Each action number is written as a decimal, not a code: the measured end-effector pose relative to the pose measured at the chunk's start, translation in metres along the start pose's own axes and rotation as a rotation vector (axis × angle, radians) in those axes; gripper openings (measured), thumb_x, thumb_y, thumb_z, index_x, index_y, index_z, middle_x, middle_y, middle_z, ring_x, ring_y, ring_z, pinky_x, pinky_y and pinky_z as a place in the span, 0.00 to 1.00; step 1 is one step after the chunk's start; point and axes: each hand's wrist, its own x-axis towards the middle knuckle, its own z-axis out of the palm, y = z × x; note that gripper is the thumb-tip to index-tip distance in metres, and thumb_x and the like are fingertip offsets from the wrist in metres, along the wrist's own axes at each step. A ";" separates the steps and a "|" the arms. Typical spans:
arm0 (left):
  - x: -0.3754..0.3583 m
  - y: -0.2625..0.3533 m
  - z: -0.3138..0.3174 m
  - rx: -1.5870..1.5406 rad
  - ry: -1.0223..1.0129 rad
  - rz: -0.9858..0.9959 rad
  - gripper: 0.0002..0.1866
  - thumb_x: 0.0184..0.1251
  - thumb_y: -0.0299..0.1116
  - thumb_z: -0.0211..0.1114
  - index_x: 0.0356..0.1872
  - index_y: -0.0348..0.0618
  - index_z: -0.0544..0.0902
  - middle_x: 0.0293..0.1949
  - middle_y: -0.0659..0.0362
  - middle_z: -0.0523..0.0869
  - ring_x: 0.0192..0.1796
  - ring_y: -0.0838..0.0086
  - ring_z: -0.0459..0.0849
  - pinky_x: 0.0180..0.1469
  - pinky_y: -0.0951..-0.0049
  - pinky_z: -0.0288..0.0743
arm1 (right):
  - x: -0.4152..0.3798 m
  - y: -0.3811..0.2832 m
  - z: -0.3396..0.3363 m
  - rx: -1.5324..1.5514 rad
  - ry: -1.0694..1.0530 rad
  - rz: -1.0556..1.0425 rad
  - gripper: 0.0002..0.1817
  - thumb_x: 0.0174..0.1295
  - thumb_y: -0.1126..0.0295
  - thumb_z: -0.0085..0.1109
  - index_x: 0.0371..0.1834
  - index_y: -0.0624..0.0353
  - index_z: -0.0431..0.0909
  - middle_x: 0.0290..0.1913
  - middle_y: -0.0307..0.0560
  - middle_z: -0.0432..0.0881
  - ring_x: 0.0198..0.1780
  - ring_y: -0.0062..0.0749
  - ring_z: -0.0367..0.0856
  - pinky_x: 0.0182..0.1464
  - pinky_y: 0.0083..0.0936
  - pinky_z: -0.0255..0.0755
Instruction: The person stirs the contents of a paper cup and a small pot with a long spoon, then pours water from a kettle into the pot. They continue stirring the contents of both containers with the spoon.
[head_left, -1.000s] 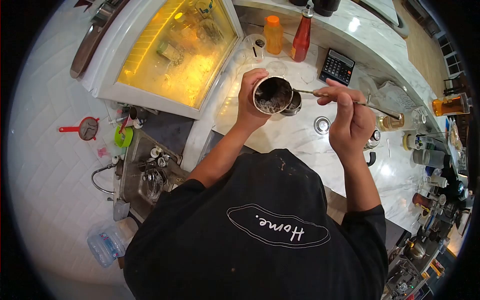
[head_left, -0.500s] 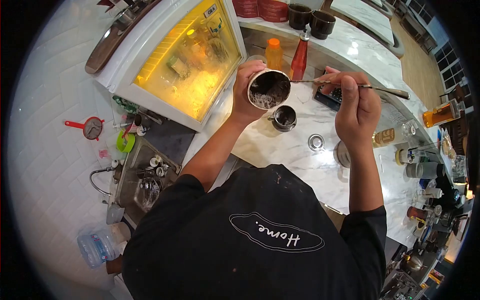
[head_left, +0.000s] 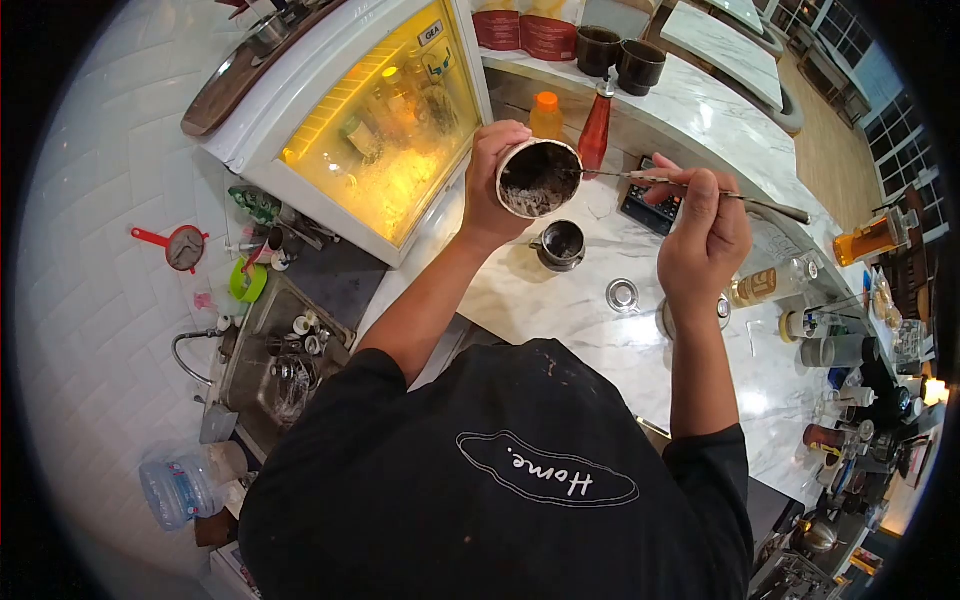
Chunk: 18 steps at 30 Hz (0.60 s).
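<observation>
My left hand [head_left: 488, 185] is wrapped round a light-rimmed cup [head_left: 518, 205], its mouth tipped toward me. Dark and greyish residue coats the inside of the cup. A long bar spoon with a twisted stem [head_left: 745, 197] is pinched in the fingers of my right hand [head_left: 705, 235]. Its far end reaches to the cup's right rim, and the tip is hard to make out inside. Below the cup, a small metal jug [head_left: 560, 245] with dark contents stands on the marble counter [head_left: 520, 300]. A round metal lid [head_left: 622, 295] lies to its right.
Behind the cup stand an orange-capped bottle [head_left: 546, 117] and a red bottle [head_left: 596, 130]. A glass-front fridge [head_left: 370, 130] is at the left, above a sink [head_left: 265, 350]. A black calculator [head_left: 650, 208] lies near my right fingers. Bottles [head_left: 765, 285] and jars line the right side.
The view has shifted slightly. My right hand has moved a little left and toward me with the bar spoon. My left hand still holds the cup in nearly the same place.
</observation>
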 end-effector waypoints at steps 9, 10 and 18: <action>-0.021 0.004 0.018 -0.008 0.028 -0.100 0.45 0.43 0.18 0.86 0.64 0.44 0.69 0.58 0.52 0.77 0.61 0.62 0.80 0.66 0.65 0.75 | -0.042 0.015 0.007 0.022 0.244 0.164 0.16 0.85 0.66 0.47 0.41 0.66 0.78 0.31 0.48 0.86 0.37 0.30 0.91 0.51 0.29 0.82; -0.024 0.003 0.018 0.010 0.011 -0.096 0.44 0.44 0.18 0.85 0.64 0.43 0.70 0.57 0.52 0.78 0.60 0.62 0.81 0.66 0.65 0.76 | -0.046 0.020 0.006 0.037 0.264 0.201 0.16 0.85 0.66 0.47 0.41 0.67 0.77 0.30 0.47 0.85 0.37 0.30 0.91 0.51 0.28 0.82; -0.087 -0.008 0.020 0.133 -0.099 -0.222 0.40 0.41 0.23 0.87 0.59 0.43 0.76 0.56 0.50 0.81 0.59 0.52 0.81 0.63 0.60 0.76 | -0.093 0.073 0.005 0.224 0.400 0.528 0.18 0.85 0.64 0.47 0.38 0.66 0.75 0.24 0.45 0.82 0.32 0.32 0.90 0.41 0.27 0.79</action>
